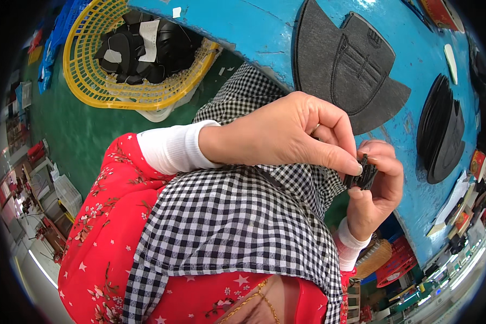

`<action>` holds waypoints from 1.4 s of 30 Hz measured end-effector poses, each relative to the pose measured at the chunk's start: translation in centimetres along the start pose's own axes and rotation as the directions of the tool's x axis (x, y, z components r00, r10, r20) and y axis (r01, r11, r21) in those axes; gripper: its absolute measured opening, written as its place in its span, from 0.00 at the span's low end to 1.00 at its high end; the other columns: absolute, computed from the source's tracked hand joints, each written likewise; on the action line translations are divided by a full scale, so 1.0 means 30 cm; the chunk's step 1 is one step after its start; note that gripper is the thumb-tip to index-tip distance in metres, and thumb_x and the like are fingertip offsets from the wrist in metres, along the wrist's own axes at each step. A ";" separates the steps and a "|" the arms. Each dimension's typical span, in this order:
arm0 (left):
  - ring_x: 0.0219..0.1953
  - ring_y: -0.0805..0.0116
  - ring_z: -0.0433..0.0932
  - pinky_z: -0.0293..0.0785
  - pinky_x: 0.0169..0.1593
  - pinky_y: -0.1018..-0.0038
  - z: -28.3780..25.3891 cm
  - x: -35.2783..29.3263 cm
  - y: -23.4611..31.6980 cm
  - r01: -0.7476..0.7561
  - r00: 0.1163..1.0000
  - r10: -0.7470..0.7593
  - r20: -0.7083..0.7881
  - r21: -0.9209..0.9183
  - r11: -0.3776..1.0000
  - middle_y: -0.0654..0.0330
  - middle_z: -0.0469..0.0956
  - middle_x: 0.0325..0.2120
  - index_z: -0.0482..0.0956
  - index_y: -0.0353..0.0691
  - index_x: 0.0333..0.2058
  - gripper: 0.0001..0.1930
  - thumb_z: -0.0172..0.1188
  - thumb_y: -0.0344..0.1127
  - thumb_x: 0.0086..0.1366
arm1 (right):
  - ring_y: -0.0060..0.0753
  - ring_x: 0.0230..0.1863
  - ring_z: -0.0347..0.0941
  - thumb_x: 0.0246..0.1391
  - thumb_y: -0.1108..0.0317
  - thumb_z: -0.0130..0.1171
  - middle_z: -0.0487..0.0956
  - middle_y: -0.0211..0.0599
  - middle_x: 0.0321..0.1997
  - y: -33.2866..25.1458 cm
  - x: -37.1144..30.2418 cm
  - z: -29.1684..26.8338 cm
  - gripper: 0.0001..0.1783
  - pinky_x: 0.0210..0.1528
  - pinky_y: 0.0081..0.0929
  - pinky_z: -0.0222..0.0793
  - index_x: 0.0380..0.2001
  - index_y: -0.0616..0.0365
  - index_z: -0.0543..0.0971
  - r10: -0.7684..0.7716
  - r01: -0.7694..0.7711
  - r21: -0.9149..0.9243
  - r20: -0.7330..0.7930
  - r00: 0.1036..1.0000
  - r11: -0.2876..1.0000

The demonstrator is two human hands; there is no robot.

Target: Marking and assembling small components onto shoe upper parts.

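Just past the edge of the blue table, both hands meet over a small bundle of thin black pieces (366,174), whose exact kind I cannot make out. My right hand (380,186) grips the bundle between curled fingers and thumb. From the left, my left hand (302,135) reaches across with thumb and forefinger pinched on the bundle's near side. Its other fingers are folded back. Close beyond the hands lies a dark grey stitched fabric piece (329,65), curved like a shoe upper, flat on the table.
Farther right on the blue table (259,32) is a stack of similar dark pieces (440,129). A white slim tool (450,63) lies beyond it. At left, a yellow plastic basket (73,75) holds black parts. A red basket (397,264) shows below the table edge.
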State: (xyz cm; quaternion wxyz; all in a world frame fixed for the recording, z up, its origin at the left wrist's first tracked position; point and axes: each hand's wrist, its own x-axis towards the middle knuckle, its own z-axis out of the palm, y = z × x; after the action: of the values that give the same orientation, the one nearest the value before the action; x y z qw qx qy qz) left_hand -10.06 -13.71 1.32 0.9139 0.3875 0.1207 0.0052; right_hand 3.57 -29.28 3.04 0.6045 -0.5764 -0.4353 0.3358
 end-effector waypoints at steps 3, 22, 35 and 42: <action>0.36 0.80 0.79 0.73 0.41 0.84 -0.002 -0.003 0.000 -0.020 1.000 0.020 -0.004 0.027 0.999 0.62 0.82 0.31 0.79 0.35 0.33 0.04 0.64 0.27 0.60 | 0.38 0.47 0.71 0.35 0.78 0.71 0.75 0.45 0.45 -0.009 -0.010 0.015 0.25 0.51 0.31 0.68 0.41 0.63 0.75 0.099 -0.093 0.103 -0.054 0.994 0.990; 0.35 0.80 0.78 0.74 0.39 0.84 -0.016 -0.008 -0.031 -0.239 0.953 0.300 -0.033 0.525 0.817 0.60 0.82 0.32 0.79 0.31 0.42 0.11 0.63 0.28 0.62 | 0.35 0.44 0.74 0.36 0.84 0.67 0.77 0.42 0.43 -0.024 0.023 0.026 0.22 0.45 0.28 0.72 0.41 0.62 0.79 -0.050 0.024 -0.451 -0.045 0.998 0.892; 0.34 0.81 0.79 0.74 0.38 0.83 -0.031 -0.001 -0.032 -0.071 0.997 0.073 0.005 0.271 0.960 0.62 0.83 0.32 0.80 0.33 0.42 0.11 0.63 0.29 0.61 | 0.37 0.41 0.75 0.33 0.78 0.73 0.80 0.38 0.41 -0.001 0.033 0.019 0.22 0.45 0.31 0.70 0.37 0.59 0.80 -0.088 0.088 -0.341 0.015 0.996 0.936; 0.33 0.83 0.75 0.71 0.37 0.83 0.004 -0.009 -0.043 -0.166 0.986 0.167 0.021 0.276 0.947 0.64 0.81 0.30 0.77 0.32 0.48 0.14 0.59 0.31 0.65 | 0.41 0.46 0.73 0.35 0.75 0.72 0.79 0.39 0.44 -0.013 0.039 0.015 0.21 0.50 0.34 0.68 0.38 0.59 0.80 -0.139 0.145 -0.554 0.054 0.989 0.820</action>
State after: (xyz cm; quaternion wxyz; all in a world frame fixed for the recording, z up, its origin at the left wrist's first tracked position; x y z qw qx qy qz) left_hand -10.41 -14.74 0.55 0.8468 0.5204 0.0886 0.0657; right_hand 3.58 -28.07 3.58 0.4317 -0.6914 -0.5590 0.1520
